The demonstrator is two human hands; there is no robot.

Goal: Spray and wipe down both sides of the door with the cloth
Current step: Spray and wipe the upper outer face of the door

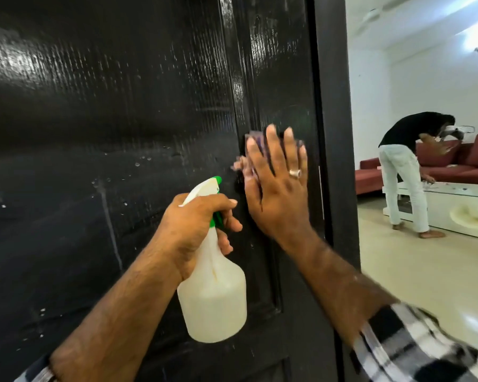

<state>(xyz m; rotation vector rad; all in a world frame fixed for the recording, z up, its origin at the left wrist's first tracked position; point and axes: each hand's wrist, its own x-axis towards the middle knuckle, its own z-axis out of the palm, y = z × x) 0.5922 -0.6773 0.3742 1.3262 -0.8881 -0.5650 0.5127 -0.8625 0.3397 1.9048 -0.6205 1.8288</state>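
A: Door (122, 119), black and glossy, fills most of what we see, with droplets and a pale run of liquid on its panel.

B: Agreed. We see our right hand (276, 186) flat against it near the door's edge, fingers straight and spread, pressing a cloth (255, 146) onto the surface. Only a purplish bit of cloth peeks out between and above the fingers.

A: And our left hand (196, 227) grips the neck of a white spray bottle (214, 293) with a green trigger, fingers curled round it. The bottle is upright, just in front of the door, nozzle pointing at it.

B: There's a ring (295, 173) on the right hand, and a checked sleeve (408, 346) on that arm.

A: Through the doorway on the right we see another person (405, 172) bent over a white tabletop (452, 194), with a red sofa (469, 164) behind.
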